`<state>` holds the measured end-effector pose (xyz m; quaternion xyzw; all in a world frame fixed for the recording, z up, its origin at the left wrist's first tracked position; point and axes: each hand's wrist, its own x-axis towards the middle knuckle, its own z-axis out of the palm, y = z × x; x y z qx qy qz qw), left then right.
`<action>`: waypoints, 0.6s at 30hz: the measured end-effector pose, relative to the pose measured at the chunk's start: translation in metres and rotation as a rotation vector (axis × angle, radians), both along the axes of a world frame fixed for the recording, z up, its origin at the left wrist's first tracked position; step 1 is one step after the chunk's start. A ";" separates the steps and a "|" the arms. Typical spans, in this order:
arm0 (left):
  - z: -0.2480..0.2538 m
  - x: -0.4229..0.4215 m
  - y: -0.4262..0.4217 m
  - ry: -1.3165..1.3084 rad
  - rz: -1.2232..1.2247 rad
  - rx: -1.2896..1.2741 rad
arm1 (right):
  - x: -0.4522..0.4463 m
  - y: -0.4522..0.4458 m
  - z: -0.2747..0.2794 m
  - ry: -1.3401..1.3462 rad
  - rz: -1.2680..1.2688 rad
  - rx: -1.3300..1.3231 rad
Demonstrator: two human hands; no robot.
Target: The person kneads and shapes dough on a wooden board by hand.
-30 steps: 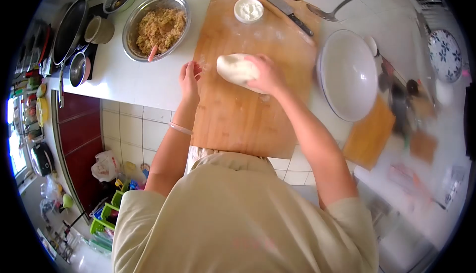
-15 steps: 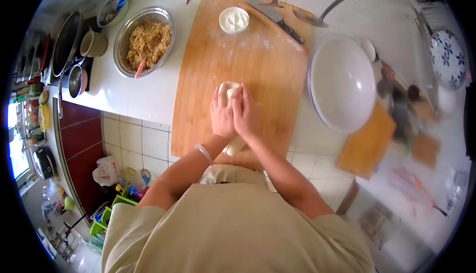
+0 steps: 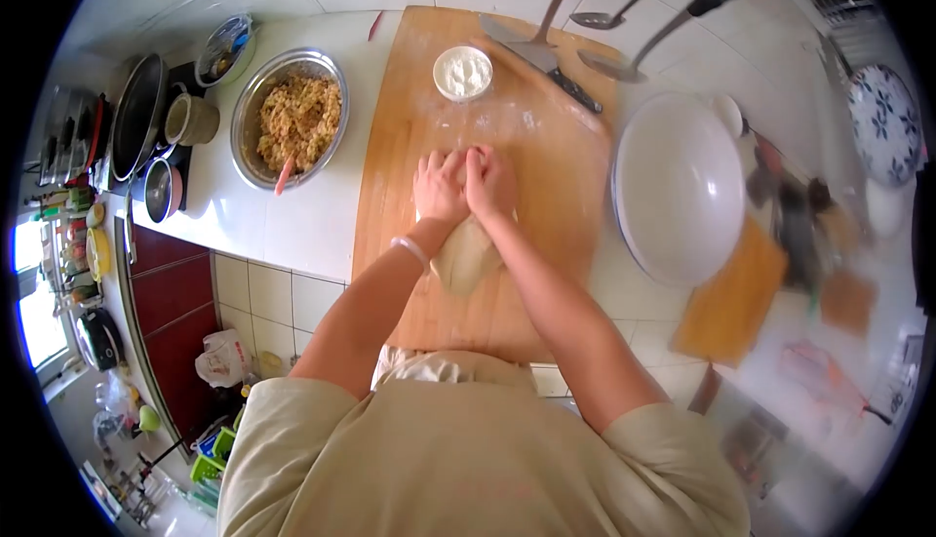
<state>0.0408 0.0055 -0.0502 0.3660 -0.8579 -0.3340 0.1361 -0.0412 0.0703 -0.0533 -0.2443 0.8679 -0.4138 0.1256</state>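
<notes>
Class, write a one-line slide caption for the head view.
Left hand and right hand, side by side on pale dough atop a wooden board.

Left: pan [image 3: 137,118]; pot [image 3: 162,191] on its near side. Right: white bowl [image 3: 678,191], small board [image 3: 731,298] nearer, floral dish [image 3: 882,125] farther right.

A loose beige shirt [image 3: 439,459] with wide short sleeves [image 3: 297,430] was worn across the lower centre of the frame (a faint pinkish marking [image 3: 499,486] was shown on it). A whitish bangle [image 3: 410,252] was worn on the left wrist [image 3: 429,233].
</notes>
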 end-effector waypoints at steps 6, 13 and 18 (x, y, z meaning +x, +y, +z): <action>0.034 0.005 -0.050 0.207 0.350 1.003 | 0.027 0.065 0.037 -0.281 0.125 -0.395; 0.070 0.057 0.078 -0.097 -0.152 -0.100 | 0.066 0.100 0.071 -0.617 -0.099 -0.591; 0.041 0.105 0.128 0.090 -0.191 -0.356 | 0.114 0.135 0.064 0.176 0.169 -0.159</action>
